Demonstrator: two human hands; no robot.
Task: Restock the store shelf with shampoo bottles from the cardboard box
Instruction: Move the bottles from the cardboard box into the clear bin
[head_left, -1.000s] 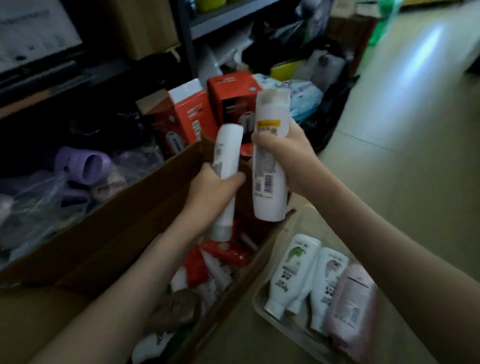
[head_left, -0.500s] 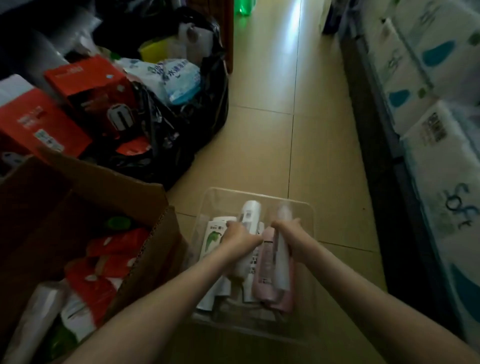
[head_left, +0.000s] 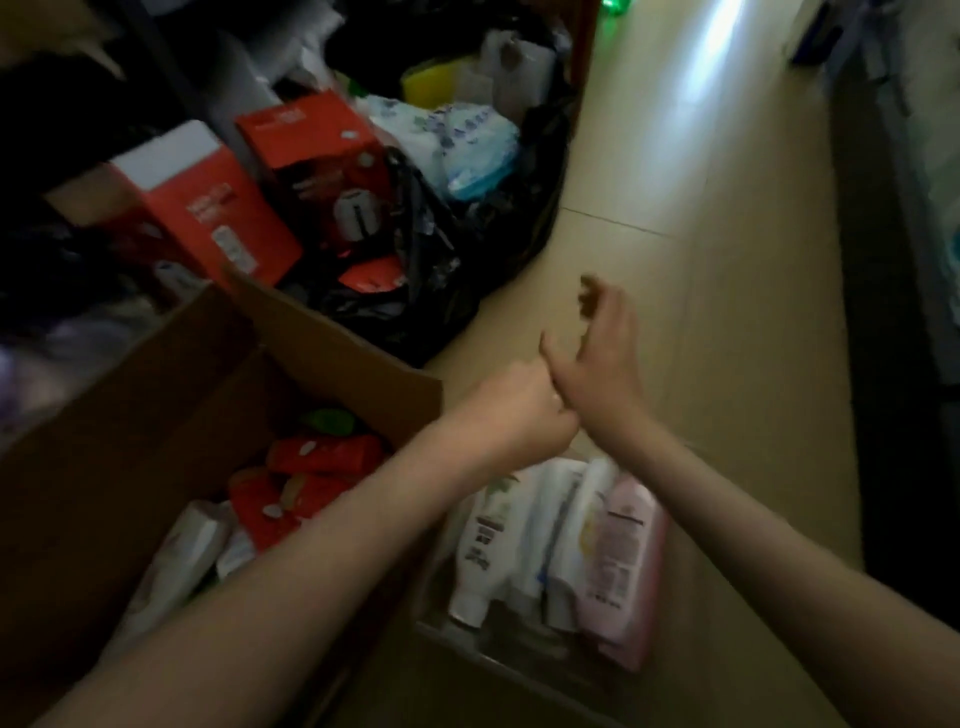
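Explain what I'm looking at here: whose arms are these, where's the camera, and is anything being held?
No machine here: a person wears a camera on the head, so it looks down along their own two bare arms. The left hand and right hand hover close together above a clear tray of white bottles and a pink bottle on the tiled floor. Left of it stands an open cardboard box with red packs inside. The right hand holds nothing; the left looks empty too, though its fingers are hidden.
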